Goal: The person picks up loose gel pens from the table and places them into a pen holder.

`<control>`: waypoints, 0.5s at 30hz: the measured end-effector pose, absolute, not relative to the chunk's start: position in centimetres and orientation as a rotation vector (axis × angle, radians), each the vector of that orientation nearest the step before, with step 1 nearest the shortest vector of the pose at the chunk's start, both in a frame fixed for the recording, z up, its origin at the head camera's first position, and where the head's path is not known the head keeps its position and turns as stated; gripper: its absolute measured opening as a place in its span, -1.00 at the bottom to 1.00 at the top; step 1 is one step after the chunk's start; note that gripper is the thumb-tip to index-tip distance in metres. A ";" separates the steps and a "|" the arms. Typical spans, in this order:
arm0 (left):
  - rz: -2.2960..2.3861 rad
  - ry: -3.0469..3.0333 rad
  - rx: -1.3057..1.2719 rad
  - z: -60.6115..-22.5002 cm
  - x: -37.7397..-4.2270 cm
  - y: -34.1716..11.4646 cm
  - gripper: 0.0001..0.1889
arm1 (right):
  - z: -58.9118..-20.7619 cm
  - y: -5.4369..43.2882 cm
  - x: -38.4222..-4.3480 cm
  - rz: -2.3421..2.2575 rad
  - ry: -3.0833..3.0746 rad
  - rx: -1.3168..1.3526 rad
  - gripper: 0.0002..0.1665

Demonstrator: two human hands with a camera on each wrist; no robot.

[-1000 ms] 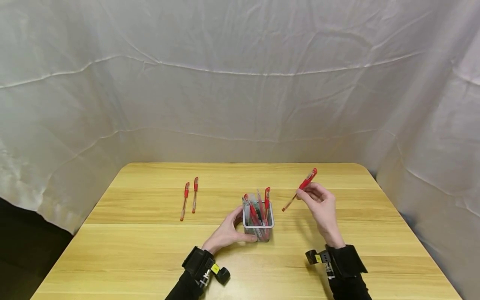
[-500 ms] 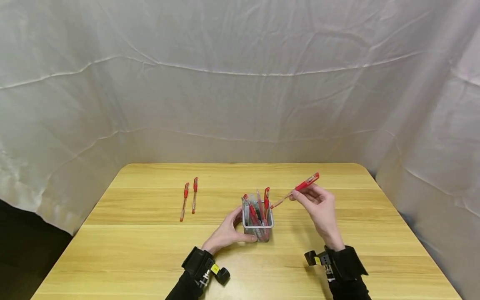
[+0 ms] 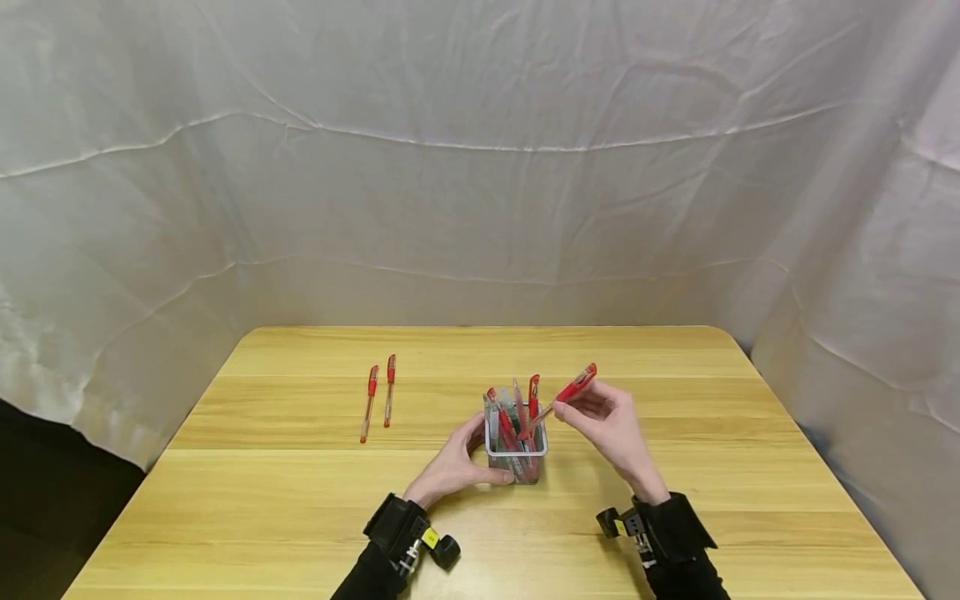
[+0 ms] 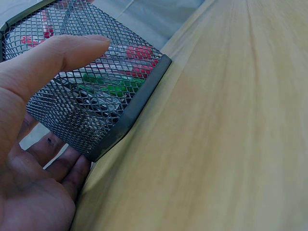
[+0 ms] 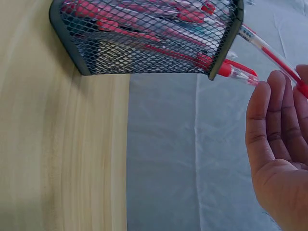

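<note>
A mesh pen holder [image 3: 516, 453] stands on the table, filled with several pens, most with red parts and some green showing through the mesh in the left wrist view. My left hand [image 3: 457, 463] grips the holder from its left side, thumb [image 4: 77, 52] across the near wall and fingers behind. My right hand [image 3: 611, 425] pinches a red-capped pen [image 3: 576, 384] between thumb and fingertips. That pen slants down to the left, its lower end over the holder's opening among the other pens. In the right wrist view the pen [image 5: 269, 53] overlaps the holder's rim.
Two more red-capped pens, one nearer [image 3: 369, 403] and one farther [image 3: 390, 390], lie side by side on the wooden table [image 3: 262, 517] left of the holder. A pale cloth [image 3: 480, 208] hangs behind the table and at its sides.
My right hand has moved left toward the holder, carrying the pen, whose lower end has come from beside the holder to over its opening. My left hand has stayed still.
</note>
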State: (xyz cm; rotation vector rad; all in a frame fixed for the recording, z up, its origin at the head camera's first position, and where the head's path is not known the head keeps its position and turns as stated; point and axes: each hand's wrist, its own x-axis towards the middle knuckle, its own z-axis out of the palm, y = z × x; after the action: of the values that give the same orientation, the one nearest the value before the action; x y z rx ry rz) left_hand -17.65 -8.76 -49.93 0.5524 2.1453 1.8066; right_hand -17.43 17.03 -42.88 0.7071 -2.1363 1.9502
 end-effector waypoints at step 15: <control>1.806 2.148 0.572 -49.9 -17.7 -8.8 0.03 | -42.5 15.7 -16.9 1.927 -2.366 0.586 -0.72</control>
State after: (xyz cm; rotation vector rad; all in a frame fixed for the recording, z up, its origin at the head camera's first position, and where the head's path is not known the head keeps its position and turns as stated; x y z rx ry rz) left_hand -17.70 -8.77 -49.89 0.5715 2.1482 1.8055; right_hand -16.90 15.69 -42.50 0.5859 -2.3657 1.9271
